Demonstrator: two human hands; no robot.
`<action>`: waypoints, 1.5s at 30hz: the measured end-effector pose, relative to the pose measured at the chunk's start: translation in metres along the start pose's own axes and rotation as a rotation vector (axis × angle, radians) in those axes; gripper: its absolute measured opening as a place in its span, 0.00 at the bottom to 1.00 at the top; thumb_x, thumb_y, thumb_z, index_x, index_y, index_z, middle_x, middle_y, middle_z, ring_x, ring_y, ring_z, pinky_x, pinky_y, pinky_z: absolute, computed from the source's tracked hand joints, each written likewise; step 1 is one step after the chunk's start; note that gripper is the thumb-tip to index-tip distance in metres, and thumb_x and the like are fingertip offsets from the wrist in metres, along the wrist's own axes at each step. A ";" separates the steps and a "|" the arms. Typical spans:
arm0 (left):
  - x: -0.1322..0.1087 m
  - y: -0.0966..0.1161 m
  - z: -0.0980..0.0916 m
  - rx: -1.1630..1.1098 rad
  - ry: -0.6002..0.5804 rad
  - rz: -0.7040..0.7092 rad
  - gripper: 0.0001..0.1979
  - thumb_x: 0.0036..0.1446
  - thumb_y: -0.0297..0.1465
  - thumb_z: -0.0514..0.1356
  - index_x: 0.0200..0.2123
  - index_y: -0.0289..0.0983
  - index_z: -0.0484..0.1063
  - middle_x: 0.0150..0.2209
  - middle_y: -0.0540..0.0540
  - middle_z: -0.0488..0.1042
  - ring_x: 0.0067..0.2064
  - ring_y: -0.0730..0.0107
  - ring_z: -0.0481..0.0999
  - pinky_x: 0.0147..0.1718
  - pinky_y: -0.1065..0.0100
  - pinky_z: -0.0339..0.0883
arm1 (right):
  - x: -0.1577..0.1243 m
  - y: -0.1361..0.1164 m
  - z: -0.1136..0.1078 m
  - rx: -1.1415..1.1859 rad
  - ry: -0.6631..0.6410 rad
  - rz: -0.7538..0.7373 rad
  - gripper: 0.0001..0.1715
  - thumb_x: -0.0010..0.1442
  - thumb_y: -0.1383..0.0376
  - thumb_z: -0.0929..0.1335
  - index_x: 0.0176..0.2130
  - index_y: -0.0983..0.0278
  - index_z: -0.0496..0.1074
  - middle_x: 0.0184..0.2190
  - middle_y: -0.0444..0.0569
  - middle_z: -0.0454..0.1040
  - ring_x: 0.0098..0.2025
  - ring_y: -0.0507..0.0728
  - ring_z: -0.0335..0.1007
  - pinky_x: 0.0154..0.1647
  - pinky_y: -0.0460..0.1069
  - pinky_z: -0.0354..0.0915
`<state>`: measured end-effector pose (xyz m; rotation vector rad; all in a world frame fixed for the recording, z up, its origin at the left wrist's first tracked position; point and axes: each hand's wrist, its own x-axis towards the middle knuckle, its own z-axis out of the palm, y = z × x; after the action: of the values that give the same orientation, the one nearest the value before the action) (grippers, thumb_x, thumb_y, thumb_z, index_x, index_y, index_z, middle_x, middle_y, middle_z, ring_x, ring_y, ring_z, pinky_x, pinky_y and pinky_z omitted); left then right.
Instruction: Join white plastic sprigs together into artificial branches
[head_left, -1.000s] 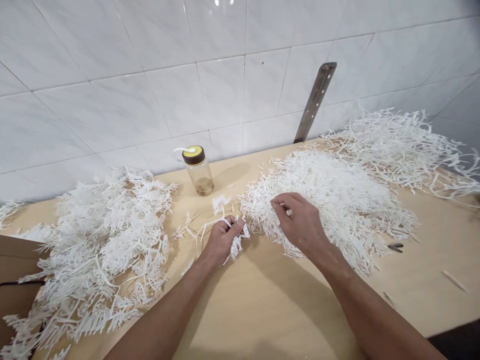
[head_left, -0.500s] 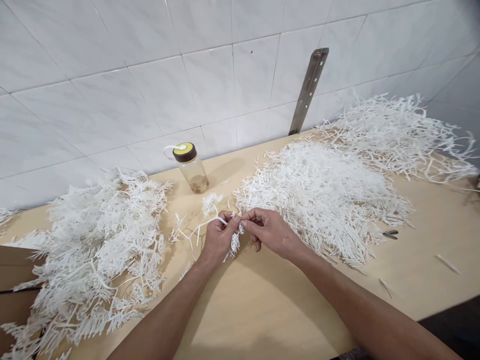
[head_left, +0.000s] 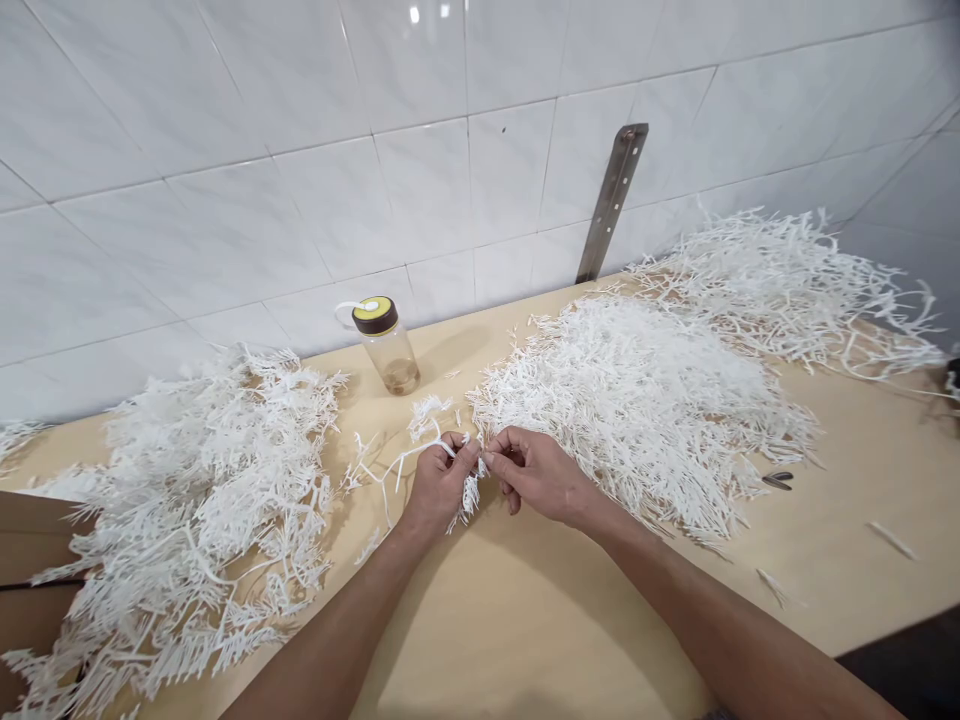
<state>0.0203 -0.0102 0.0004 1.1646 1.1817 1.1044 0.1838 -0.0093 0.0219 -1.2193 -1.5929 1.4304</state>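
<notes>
Near the middle of the table, my left hand (head_left: 444, 482) is closed on a white plastic branch (head_left: 401, 462) with fine, needle-like sprigs. Its bare stems trail to the left, and one sprig (head_left: 466, 497) hangs below my fingers. My right hand (head_left: 536, 472) meets it from the right, thumb and forefinger pinched together at the tip of the branch. Whatever sits between those fingertips is too small to make out. Just behind my right hand spreads a large heap of loose white sprigs (head_left: 637, 400).
Branched white pieces (head_left: 217, 480) are piled on the left beside a cardboard box (head_left: 37, 550). A clear bottle (head_left: 386, 350) with a yellow and black lid stands behind my hands. More white stems (head_left: 787, 285) lie back right. A metal bracket (head_left: 611, 205) rises against the tiled wall.
The whole view has shifted slightly, so things sit a little lower. Both hands keep almost the same pose at the branch, fingertips still close together.
</notes>
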 end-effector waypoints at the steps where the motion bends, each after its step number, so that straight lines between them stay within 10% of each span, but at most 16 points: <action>1: 0.000 0.000 0.000 0.011 0.001 0.004 0.19 0.54 0.46 0.64 0.29 0.36 0.68 0.22 0.53 0.65 0.25 0.75 0.62 0.26 0.72 0.56 | -0.001 0.000 0.000 -0.036 0.009 -0.016 0.10 0.62 0.58 0.66 0.34 0.63 0.67 0.21 0.39 0.68 0.17 0.49 0.68 0.20 0.45 0.65; 15: 0.002 0.006 -0.005 -0.026 -0.190 -0.065 0.20 0.52 0.46 0.66 0.31 0.35 0.70 0.26 0.50 0.70 0.29 0.71 0.67 0.31 0.70 0.59 | -0.001 0.000 -0.001 -0.424 0.121 -0.176 0.07 0.61 0.66 0.62 0.29 0.61 0.61 0.24 0.41 0.65 0.23 0.50 0.56 0.24 0.45 0.52; 45: -0.003 0.010 -0.005 0.495 -0.054 0.135 0.16 0.58 0.41 0.59 0.24 0.38 0.62 0.21 0.54 0.57 0.25 0.73 0.55 0.26 0.70 0.49 | 0.001 0.005 -0.001 -0.450 0.108 -0.149 0.07 0.58 0.70 0.63 0.29 0.61 0.61 0.25 0.41 0.67 0.25 0.51 0.60 0.25 0.46 0.55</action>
<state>0.0152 -0.0115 0.0105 1.6619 1.3943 0.8938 0.1855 -0.0083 0.0173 -1.3630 -1.9468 0.9223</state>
